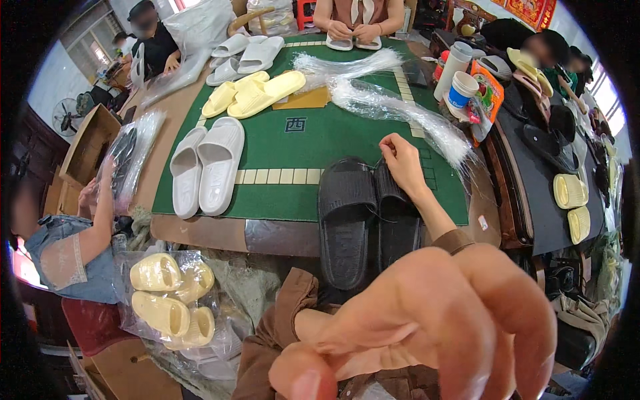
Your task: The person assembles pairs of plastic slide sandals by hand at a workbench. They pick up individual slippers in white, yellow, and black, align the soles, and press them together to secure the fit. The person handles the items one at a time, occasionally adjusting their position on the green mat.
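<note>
A pair of black slide sandals (345, 227) lies toes-away at the table's near edge. Over the toe of the right-hand slide, my right hand (403, 159) has its fingers closed in a pinch; a fine dark strand shows near the fingertips and another over the straps. Whatever is between those fingers is too small to name. My left hand (433, 320) is raised close to the camera, looming large at lower right, its fingers curled. What it may hold is hidden. It covers the lower part of the black slides' surroundings.
The green-topped table (280, 143) bears white slides (220, 160), yellow slides (267, 93) and bundles of clear plastic strands (400, 110). Bagged yellow slides (163, 313) lie left of my lap. Cups (461, 90) stand at the right. Co-workers sit left and across.
</note>
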Action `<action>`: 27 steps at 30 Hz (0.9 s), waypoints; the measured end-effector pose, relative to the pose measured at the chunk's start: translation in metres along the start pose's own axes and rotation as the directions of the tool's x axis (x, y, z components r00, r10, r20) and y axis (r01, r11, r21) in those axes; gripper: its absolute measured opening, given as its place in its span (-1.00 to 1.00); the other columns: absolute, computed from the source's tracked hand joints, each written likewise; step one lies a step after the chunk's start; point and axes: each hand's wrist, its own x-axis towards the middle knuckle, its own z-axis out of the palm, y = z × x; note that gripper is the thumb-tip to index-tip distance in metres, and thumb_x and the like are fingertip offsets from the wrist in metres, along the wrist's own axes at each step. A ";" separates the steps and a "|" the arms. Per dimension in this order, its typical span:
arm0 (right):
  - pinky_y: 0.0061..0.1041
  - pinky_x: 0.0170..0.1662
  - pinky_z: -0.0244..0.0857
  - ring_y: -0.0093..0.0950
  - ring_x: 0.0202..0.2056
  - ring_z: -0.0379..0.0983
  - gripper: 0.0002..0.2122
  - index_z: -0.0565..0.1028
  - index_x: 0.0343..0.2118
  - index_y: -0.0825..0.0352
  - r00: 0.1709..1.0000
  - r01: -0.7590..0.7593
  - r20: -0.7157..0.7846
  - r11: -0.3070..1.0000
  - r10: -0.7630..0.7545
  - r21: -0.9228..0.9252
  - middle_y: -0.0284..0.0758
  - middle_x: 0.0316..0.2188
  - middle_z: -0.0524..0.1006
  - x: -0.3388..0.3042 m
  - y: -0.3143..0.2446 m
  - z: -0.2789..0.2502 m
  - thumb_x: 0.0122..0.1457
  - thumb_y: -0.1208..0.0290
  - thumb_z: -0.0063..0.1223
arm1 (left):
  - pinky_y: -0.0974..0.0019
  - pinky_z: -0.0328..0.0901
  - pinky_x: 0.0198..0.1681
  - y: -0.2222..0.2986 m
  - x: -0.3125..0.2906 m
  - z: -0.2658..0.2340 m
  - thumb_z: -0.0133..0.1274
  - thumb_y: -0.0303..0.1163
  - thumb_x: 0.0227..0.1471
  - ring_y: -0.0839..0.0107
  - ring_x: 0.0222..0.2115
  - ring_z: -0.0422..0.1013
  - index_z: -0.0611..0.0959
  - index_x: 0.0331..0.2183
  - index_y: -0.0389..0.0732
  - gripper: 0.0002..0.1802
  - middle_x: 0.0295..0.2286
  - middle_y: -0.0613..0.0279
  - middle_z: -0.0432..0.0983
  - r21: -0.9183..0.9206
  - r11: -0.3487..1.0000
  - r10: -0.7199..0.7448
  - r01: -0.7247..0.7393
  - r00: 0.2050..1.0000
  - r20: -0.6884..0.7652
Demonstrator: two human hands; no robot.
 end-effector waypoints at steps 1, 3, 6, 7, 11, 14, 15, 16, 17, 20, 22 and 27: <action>-0.37 -0.36 0.32 -0.22 -0.45 0.46 -0.92 0.42 -0.38 0.44 1.000 0.004 -0.006 1.000 -0.004 0.002 -0.10 -0.49 0.48 0.001 0.001 -0.001 0.13 0.54 0.02 | 0.36 0.35 -0.29 -0.002 0.000 0.000 0.04 -0.14 0.11 0.38 -0.32 0.41 0.45 -0.21 -0.34 -0.58 -0.21 0.02 0.38 0.004 1.000 0.002 -0.002 1.000 0.001; -0.37 -0.36 0.32 -0.22 -0.45 0.46 -0.92 0.42 -0.38 0.45 1.000 0.004 -0.013 1.000 -0.004 0.012 -0.10 -0.49 0.48 0.000 0.002 -0.001 0.13 0.54 0.02 | 0.36 0.35 -0.27 -0.005 0.002 -0.001 0.04 -0.15 0.11 0.40 -0.31 0.41 0.46 -0.21 -0.34 -0.58 -0.21 0.03 0.40 0.019 1.000 0.005 -0.005 1.000 0.004; -0.41 -0.37 0.31 -0.30 -0.47 0.44 -0.92 0.44 -0.36 0.44 1.000 0.004 -0.016 1.000 -0.004 0.006 -0.14 -0.50 0.48 -0.002 0.009 0.002 0.13 0.53 0.02 | 0.37 0.33 -0.23 -0.005 0.000 -0.005 0.04 -0.15 0.10 0.42 -0.30 0.41 0.47 -0.21 -0.35 -0.58 -0.22 0.05 0.42 0.039 0.999 0.009 -0.009 1.000 0.003; -0.45 -0.37 0.30 -0.38 -0.48 0.43 -0.91 0.45 -0.35 0.44 1.000 0.021 -0.013 1.000 -0.021 0.007 -0.18 -0.52 0.48 -0.002 0.009 0.005 0.14 0.53 0.02 | 0.38 0.33 -0.22 -0.004 0.000 -0.004 0.05 -0.16 0.10 0.43 -0.30 0.41 0.48 -0.21 -0.35 -0.59 -0.22 0.05 0.43 0.067 0.998 0.011 -0.011 1.000 0.001; -0.37 -0.32 0.33 -0.23 -0.42 0.47 -0.91 0.44 -0.36 0.44 0.999 0.024 -0.042 0.999 -0.022 0.040 -0.09 -0.44 0.50 0.000 -0.001 0.002 0.12 0.52 0.01 | 0.39 0.31 -0.18 0.001 0.009 -0.008 0.05 -0.17 0.10 0.46 -0.28 0.41 0.50 -0.21 -0.35 -0.59 -0.23 0.08 0.46 0.268 0.963 0.010 -0.008 1.000 -0.009; -0.40 -0.33 0.34 -0.28 -0.44 0.48 -0.90 0.46 -0.33 0.43 0.990 0.082 -0.118 0.996 -0.079 0.023 -0.13 -0.45 0.51 -0.004 0.017 -0.017 0.13 0.52 -0.02 | 0.40 0.30 -0.14 0.010 0.022 -0.064 0.05 -0.17 0.09 0.49 -0.27 0.41 0.51 -0.21 -0.36 -0.60 -0.24 0.09 0.49 0.668 0.730 -0.059 0.147 0.987 -0.152; -0.42 -0.35 0.35 -0.32 -0.46 0.49 -0.89 0.48 -0.31 0.42 0.987 0.114 -0.123 0.991 -0.105 0.073 -0.16 -0.47 0.52 -0.003 0.013 -0.007 0.14 0.52 -0.04 | 0.44 0.27 -0.10 0.021 0.024 -0.083 -0.02 -0.43 0.13 0.54 -0.26 0.40 0.49 -0.17 -0.35 -0.76 -0.25 0.14 0.49 0.775 0.555 -0.112 0.302 0.950 -0.291; -0.46 -0.38 0.35 -0.39 -0.48 0.49 -0.89 0.48 -0.29 0.41 0.996 0.023 -0.085 0.993 -0.014 0.116 -0.19 -0.48 0.53 -0.004 0.009 -0.001 0.15 0.53 -0.04 | 0.55 0.20 -0.33 0.026 0.020 -0.116 -0.08 -0.41 0.16 0.58 -0.41 0.32 0.53 -0.16 -0.27 -0.78 -0.25 0.22 0.51 0.846 0.322 -0.102 0.425 0.904 -0.416; -0.49 -0.40 0.35 -0.45 -0.51 0.49 -0.88 0.49 -0.28 0.40 0.996 -0.066 -0.043 0.987 0.073 0.145 -0.23 -0.49 0.53 -0.001 -0.004 0.002 0.17 0.53 -0.05 | 0.50 0.25 -0.35 0.034 0.013 -0.149 -0.01 -0.43 0.12 0.59 -0.41 0.35 0.53 -0.15 -0.28 -0.76 -0.25 0.22 0.52 0.855 0.093 -0.043 0.509 0.860 -0.508; -0.52 -0.42 0.36 -0.50 -0.53 0.47 -0.86 0.44 -0.19 0.40 0.994 -0.034 -0.097 0.970 0.059 0.240 -0.24 -0.48 0.55 -0.001 -0.005 0.002 0.23 0.56 -0.14 | 0.37 0.32 -0.34 0.033 -0.011 -0.238 0.02 -0.44 0.09 0.45 -0.41 0.43 0.50 -0.15 -0.33 -0.73 -0.27 0.11 0.55 0.820 -0.369 -0.011 0.438 0.880 -0.475; -0.49 -0.40 0.38 -0.47 -0.50 0.49 -0.82 0.36 -0.11 0.42 0.995 0.001 -0.101 0.975 0.022 0.224 -0.23 -0.44 0.56 -0.001 0.000 -0.001 0.25 0.55 -0.19 | 0.32 0.35 -0.33 0.023 -0.019 -0.264 0.02 -0.44 0.08 0.37 -0.42 0.48 0.48 -0.15 -0.35 -0.71 -0.31 0.04 0.57 0.793 -0.477 -0.099 0.379 0.873 -0.478; -0.51 -0.35 0.41 -0.47 -0.43 0.54 -0.83 0.37 -0.13 0.44 0.991 -0.058 -0.099 0.954 0.090 0.294 -0.21 -0.39 0.58 -0.003 0.003 -0.003 0.24 0.54 -0.14 | 0.29 0.34 -0.40 0.009 -0.034 -0.263 0.01 -0.46 0.07 0.36 -0.49 0.50 0.49 -0.19 -0.33 -0.77 -0.49 0.07 0.58 0.761 -0.317 0.040 0.566 0.810 -0.585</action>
